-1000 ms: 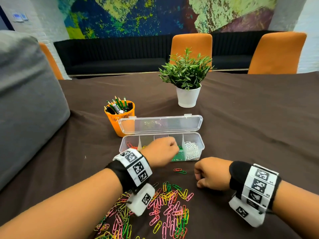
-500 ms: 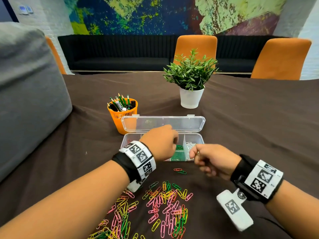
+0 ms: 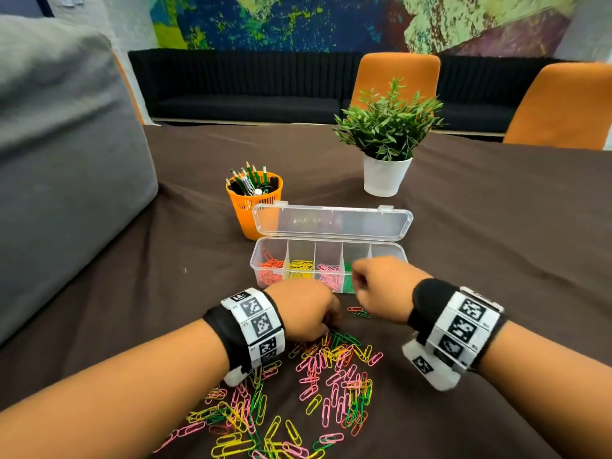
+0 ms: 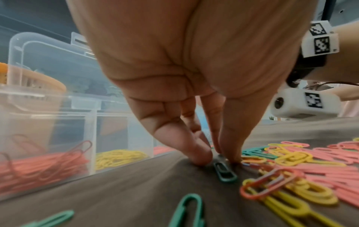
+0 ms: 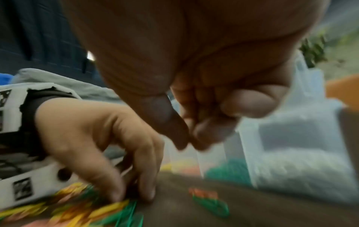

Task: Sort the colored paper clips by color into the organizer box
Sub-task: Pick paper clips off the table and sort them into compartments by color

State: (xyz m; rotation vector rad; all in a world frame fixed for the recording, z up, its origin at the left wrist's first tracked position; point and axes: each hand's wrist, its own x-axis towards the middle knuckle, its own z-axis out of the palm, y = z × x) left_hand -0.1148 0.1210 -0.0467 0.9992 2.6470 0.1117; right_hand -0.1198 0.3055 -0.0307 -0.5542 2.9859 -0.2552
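We note left hand fingertips pinching green clip at pile far edge; right hand fingers curled, contents indiscernible, over box near edge.

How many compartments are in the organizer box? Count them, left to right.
5 in the organizer box: orange clips leftmost, then yellow clips, pink clips, green clips; the rightmost is mostly hidden behind the right hand.

A potted plant stands near an orange pencil cup.
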